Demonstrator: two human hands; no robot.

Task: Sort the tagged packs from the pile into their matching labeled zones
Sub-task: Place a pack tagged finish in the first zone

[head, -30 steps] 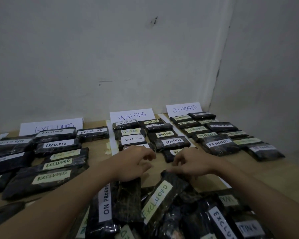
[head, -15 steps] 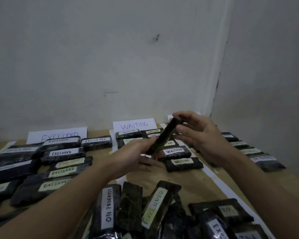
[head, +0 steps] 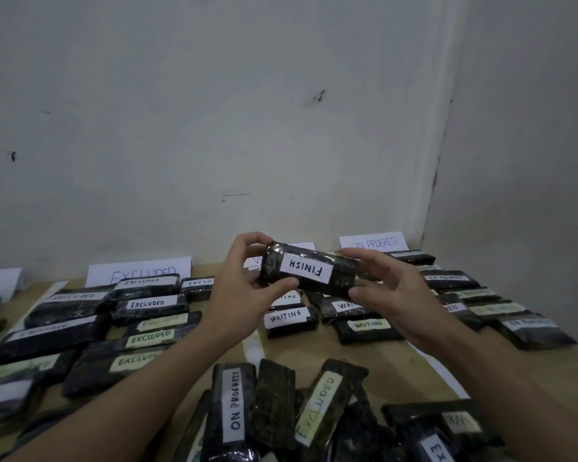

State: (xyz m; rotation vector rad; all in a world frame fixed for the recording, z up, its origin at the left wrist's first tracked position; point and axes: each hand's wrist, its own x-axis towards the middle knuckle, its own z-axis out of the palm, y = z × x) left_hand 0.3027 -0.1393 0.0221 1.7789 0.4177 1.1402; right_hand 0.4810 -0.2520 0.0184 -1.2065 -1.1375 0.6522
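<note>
A dark pack tagged FINISH (head: 309, 271) is held in the air above the table (head: 414, 368), its label upside down. Its left end is gripped by the left hand (head: 244, 290) and its right end by the right hand (head: 389, 295). The pack sits between the hands, beyond the unsorted pile (head: 301, 418).

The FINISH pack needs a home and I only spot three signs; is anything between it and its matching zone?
No FINISH zone can be seen, so the path cannot be judged. Both the left hand and right hand hold the FINISH pack above the table; only the EXCLUDED sign, a hidden middle sign and the ON PROGRESS sign show.
</note>
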